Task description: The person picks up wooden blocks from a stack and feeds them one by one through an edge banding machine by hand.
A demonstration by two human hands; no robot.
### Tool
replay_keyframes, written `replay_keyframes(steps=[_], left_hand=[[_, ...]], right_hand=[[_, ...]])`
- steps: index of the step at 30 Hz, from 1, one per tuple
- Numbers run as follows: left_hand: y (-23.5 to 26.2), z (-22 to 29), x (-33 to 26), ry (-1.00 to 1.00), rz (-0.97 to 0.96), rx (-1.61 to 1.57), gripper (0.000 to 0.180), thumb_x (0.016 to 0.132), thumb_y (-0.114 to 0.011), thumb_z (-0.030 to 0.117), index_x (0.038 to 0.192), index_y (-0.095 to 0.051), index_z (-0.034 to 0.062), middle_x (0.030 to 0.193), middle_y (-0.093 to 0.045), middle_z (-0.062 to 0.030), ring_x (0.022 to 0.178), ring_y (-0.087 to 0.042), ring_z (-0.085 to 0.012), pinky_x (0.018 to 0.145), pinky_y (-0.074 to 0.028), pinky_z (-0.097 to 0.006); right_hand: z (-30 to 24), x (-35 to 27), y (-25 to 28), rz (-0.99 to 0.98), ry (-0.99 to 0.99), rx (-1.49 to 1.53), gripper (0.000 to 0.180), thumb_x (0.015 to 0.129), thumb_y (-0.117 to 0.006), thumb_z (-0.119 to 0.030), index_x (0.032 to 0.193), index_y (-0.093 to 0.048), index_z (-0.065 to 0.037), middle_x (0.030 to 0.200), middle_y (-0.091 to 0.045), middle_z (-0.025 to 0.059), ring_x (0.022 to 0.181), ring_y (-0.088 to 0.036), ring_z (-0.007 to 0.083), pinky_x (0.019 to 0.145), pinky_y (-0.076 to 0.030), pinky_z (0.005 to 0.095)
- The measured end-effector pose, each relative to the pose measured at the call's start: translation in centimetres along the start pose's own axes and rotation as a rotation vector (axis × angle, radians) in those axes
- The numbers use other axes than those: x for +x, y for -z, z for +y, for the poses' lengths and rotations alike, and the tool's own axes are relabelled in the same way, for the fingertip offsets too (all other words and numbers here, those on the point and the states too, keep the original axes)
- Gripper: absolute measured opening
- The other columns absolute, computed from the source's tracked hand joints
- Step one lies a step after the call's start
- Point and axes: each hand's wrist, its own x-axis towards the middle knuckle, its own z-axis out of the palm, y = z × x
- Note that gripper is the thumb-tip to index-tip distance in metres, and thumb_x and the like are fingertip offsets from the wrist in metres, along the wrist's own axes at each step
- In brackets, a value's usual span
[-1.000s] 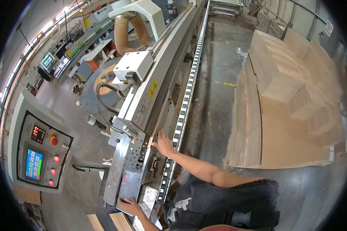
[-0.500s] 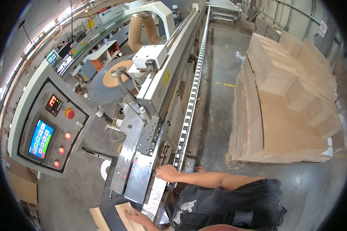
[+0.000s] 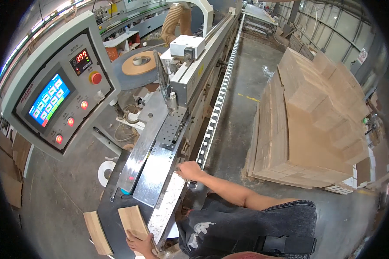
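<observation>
My left hand [image 3: 141,244] lies over the near part of a light wooden board [image 3: 131,216], its fingers on the top face and its palm at the right edge. This board rests on the dark table [image 3: 112,218] at the machine's near end. A second wooden board [image 3: 97,233] lies to its left, apart from it. My right hand [image 3: 189,171] is closed at the machine's edge, beside the shiny metal plate [image 3: 154,177] and above a scuffed metal strip [image 3: 168,205]. What its fingers hold, if anything, is hidden.
A control panel [image 3: 62,86] with a lit screen and red buttons stands at the left. Behind it lies a large tan roll [image 3: 134,69] on a dark disc. A roller track [image 3: 220,101] runs away from me. Stacked brown panels [image 3: 281,151] stand at the right.
The view has shifted, so the control panel looks larger and higher. My left hand now reaches farther over the board. My right hand stays closed at the machine's edge.
</observation>
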Motion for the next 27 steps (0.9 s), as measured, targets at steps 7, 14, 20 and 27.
replay_keyframes(steps=[7,14,20,27], left_hand=[[3.3,2.1,-1.5,0.14,-0.072,-0.119,0.13,0.05,-0.092,0.05,0.164,-0.034,0.0263,0.155,-0.039,-0.0207,0.145,-0.036,-0.0413,0.117,-0.027,-0.061],[5.1,0.5,-0.2,-0.028,0.207,-0.513,0.114,0.058,-0.095,0.047,0.157,-0.047,0.0185,0.152,-0.046,-0.0212,0.143,-0.039,-0.0425,0.119,-0.029,-0.058],[9.3,11.1,0.9,-0.317,0.13,-0.357,0.115,0.053,-0.096,0.051,0.152,-0.05,0.0147,0.151,-0.044,-0.0268,0.141,-0.038,-0.0467,0.118,-0.031,-0.057],[5.8,20.7,3.6,-0.634,0.083,-0.312,0.102,0.057,-0.091,0.051,0.147,-0.056,0.0173,0.147,-0.046,-0.0259,0.139,-0.039,-0.0439,0.116,-0.025,-0.059]], right_hand=[[-1.1,-0.5,0.7,-0.008,-0.004,-0.028,0.037,0.099,-0.066,-0.037,0.096,-0.071,-0.001,0.087,-0.074,0.0182,0.084,-0.074,0.0378,0.072,-0.058,0.0512],[-1.8,-0.2,1.7,-0.017,-0.022,-0.028,0.038,0.101,-0.065,-0.039,0.101,-0.072,-0.002,0.092,-0.074,0.0183,0.09,-0.073,0.0372,0.079,-0.059,0.0505],[-0.6,-0.2,0.7,0.013,-0.051,-0.041,0.035,0.094,-0.068,-0.037,0.112,-0.074,-0.007,0.093,-0.076,0.0201,0.091,-0.073,0.0397,0.079,-0.058,0.0525],[-1.6,-0.5,0.6,0.15,-0.041,0.035,0.033,0.097,-0.063,-0.021,0.12,-0.069,0.001,0.11,-0.073,0.0234,0.097,-0.072,0.0398,0.085,-0.057,0.0505]])
